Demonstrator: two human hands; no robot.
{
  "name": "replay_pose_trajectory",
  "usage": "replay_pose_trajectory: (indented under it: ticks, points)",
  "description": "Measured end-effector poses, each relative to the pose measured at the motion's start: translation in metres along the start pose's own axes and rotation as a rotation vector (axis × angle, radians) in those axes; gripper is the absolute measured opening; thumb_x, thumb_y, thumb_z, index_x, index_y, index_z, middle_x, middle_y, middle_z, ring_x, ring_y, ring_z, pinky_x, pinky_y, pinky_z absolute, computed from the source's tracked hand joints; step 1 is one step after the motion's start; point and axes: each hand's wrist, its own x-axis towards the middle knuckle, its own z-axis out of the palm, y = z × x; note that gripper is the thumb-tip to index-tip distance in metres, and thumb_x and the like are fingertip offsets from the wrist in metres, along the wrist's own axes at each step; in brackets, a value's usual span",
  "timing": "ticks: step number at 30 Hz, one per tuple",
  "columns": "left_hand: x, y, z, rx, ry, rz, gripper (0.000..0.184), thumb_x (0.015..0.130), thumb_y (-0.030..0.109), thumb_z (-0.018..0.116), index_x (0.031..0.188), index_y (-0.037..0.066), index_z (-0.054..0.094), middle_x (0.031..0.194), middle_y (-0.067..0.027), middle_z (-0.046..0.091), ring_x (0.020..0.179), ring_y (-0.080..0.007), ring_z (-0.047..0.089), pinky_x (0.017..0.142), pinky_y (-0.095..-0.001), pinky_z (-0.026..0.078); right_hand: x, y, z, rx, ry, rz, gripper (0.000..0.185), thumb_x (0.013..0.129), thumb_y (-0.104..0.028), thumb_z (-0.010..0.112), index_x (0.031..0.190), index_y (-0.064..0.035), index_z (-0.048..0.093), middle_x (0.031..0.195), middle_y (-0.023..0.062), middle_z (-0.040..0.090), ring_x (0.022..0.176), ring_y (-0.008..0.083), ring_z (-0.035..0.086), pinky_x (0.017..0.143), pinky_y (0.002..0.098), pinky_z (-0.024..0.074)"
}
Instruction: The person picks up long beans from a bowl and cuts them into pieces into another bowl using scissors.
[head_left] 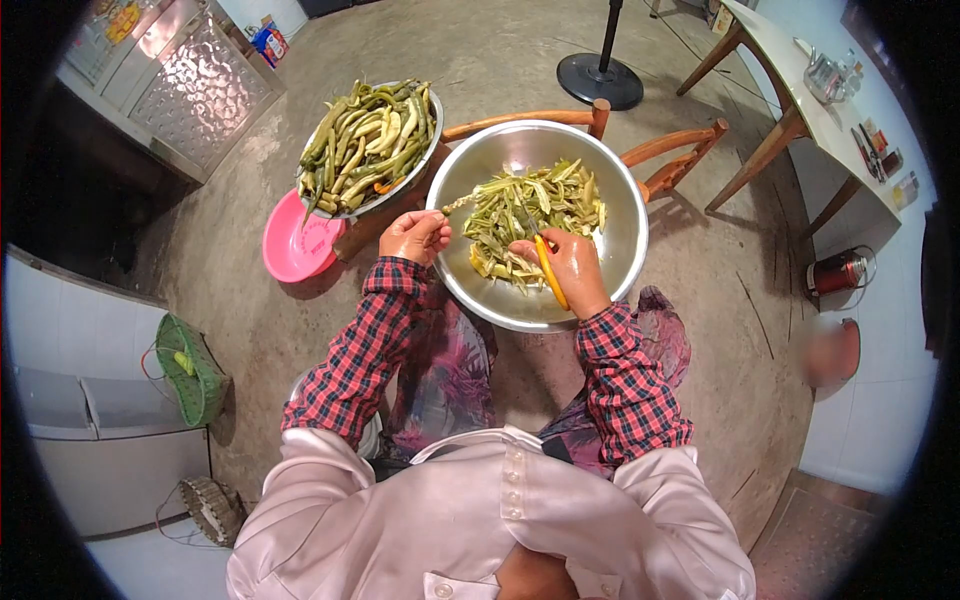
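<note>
My left hand (415,238) is closed in a pinch at the left rim of a big steel basin (628,235). Its fingertips hold a thin, seedy pepper core (461,202) that points over the basin. Inside lies a heap of cut green pepper strips (560,195). Over the near side of this heap, my right hand (575,272) is wrapped around the orange handle of a pair of scissors (550,272). The blades reach toward the strips and are partly hidden. Whole long green peppers (368,140) fill another bowl (437,122) at the upper left.
A pink plastic basin (300,243) sits beside the pepper bowl. Wooden chair parts (680,155) stick out behind the steel basin. Farther off are a black round stand base (600,82), a table (790,75) on the right and a green basket (195,375) on the left.
</note>
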Motion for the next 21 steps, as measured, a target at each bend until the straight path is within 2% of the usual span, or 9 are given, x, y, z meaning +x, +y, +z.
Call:
replay_pose_trajectory:
  ticks: [1,4,7,8,11,12,16,21]
  points:
    - [-0.002,0.003,0.0,-0.003,0.014,0.011,0.015,0.086,0.006,0.067,0.097,-0.001,0.06,0.083,-0.0087,0.067,0.07,-0.0152,0.064,0.066,-0.0275,0.055,0.001,0.001,-0.002,0.016,-0.005,0.02,0.042,0.078,-0.042,0.075,0.083,-0.001,0.07,0.059,0.0146,0.057,0.052,0.0235,0.052,0.054,0.0359,0.0405]
    - [-0.001,0.008,-0.009,-0.002,0.028,0.032,0.015,0.086,0.006,0.067,0.098,0.0,0.06,0.084,-0.0087,0.067,0.069,-0.0146,0.064,0.065,-0.027,0.056,0.006,0.015,0.0,-0.026,0.008,0.04,0.041,0.079,-0.042,0.074,0.088,-0.0022,0.072,0.063,0.0147,0.061,0.054,0.0236,0.052,0.056,0.0355,0.0423]
    - [0.0,0.015,-0.022,-0.022,0.045,0.074,0.015,0.086,0.006,0.066,0.099,-0.001,0.06,0.081,-0.0085,0.065,0.069,-0.0155,0.063,0.064,-0.0286,0.056,0.009,0.018,-0.004,-0.093,0.003,0.078,0.043,0.077,-0.044,0.075,0.085,-0.0018,0.072,0.066,0.017,0.061,0.056,0.0233,0.055,0.057,0.0367,0.0433]
    - [0.0,0.019,-0.028,-0.027,0.046,0.085,0.016,0.085,0.006,0.067,0.099,-0.001,0.061,0.081,-0.0087,0.065,0.069,-0.0156,0.063,0.065,-0.0286,0.056,0.008,0.017,-0.006,-0.067,0.02,0.087,0.059,0.073,-0.054,0.075,0.067,0.0029,0.061,0.062,0.0218,0.058,0.059,0.037,0.057,0.059,0.0448,0.0439]
    - [0.001,0.029,-0.05,-0.007,0.104,0.154,0.017,0.085,0.007,0.069,0.099,0.0,0.063,0.084,-0.0084,0.068,0.069,-0.0148,0.065,0.063,-0.0278,0.056,0.008,0.015,-0.014,-0.267,-0.004,0.083,0.061,0.071,-0.057,0.075,0.07,0.0021,0.062,0.066,0.0228,0.06,0.066,0.0391,0.061,0.063,0.0467,0.0454]
    - [-0.003,0.032,-0.056,0.01,0.135,0.198,0.017,0.085,0.007,0.069,0.098,-0.001,0.063,0.084,-0.0088,0.068,0.069,-0.0149,0.065,0.063,-0.0278,0.056,0.008,0.012,-0.018,-0.342,-0.033,0.108,0.063,0.069,-0.06,0.074,0.079,0.0016,0.064,0.07,0.0235,0.062,0.074,0.0413,0.063,0.067,0.0482,0.0466]
    - [-0.007,0.03,-0.097,0.028,0.275,0.289,0.017,0.085,0.007,0.069,0.098,-0.002,0.063,0.084,-0.0098,0.068,0.07,-0.0155,0.066,0.063,-0.0271,0.056,0.008,0.02,-0.017,-0.378,0.09,0.118,0.061,0.071,-0.056,0.076,0.09,0.002,0.065,0.076,0.0233,0.064,0.075,0.041,0.063,0.067,0.0441,0.0478]
    - [-0.008,-0.011,-0.151,0.115,0.44,0.279,0.017,0.085,0.007,0.069,0.097,-0.003,0.063,0.083,-0.0104,0.068,0.069,-0.0155,0.066,0.063,-0.027,0.057,0.01,0.017,-0.02,-0.315,0.225,0.061,0.051,0.076,-0.044,0.077,0.087,0.0033,0.063,0.07,0.0205,0.062,0.064,0.0348,0.061,0.06,0.0403,0.0459]
